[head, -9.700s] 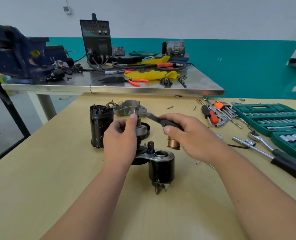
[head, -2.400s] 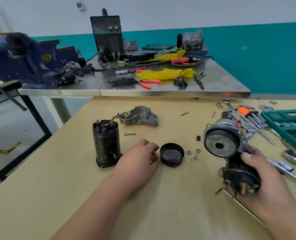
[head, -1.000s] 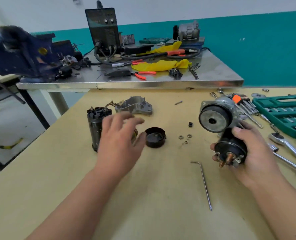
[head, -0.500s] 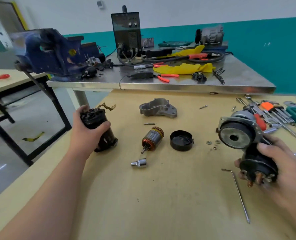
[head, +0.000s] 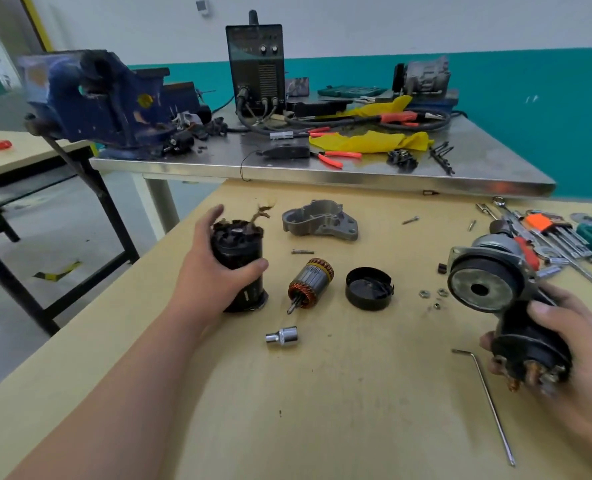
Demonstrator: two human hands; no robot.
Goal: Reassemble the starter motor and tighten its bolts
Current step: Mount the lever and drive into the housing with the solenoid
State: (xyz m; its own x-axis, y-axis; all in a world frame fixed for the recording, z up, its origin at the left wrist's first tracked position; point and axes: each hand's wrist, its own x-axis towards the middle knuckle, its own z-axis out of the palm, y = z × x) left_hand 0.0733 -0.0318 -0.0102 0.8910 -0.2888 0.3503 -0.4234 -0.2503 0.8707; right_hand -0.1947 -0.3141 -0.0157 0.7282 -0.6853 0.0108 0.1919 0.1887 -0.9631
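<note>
the left hand (head: 211, 282) is gripping round the black motor can (head: 239, 261). the can is leaning a little, and i cannot tell if its bottom is touching the tabletop (head: 322, 410). the right hand (head: 571, 344) is gripping the other half of the starter (head: 485, 289), the one with the round grey face, and is holding it up in the air.

that half is looking heavy at the top, and the hand is only holding its lower black end, so it could be tipping out and falling. brown wire tails (head: 261, 213) are sticking out of the top of the can, and they could be getting bent or squashed if the parts are being pushed together fast.

the copper rotor (head: 310, 284) is lying on its side between the can and the black cap (head: 369, 289), so a bump could be sending it rolling. the small nuts (head: 433, 294) are sitting loose near the cap, and an arm could be sweeping them off.
</note>
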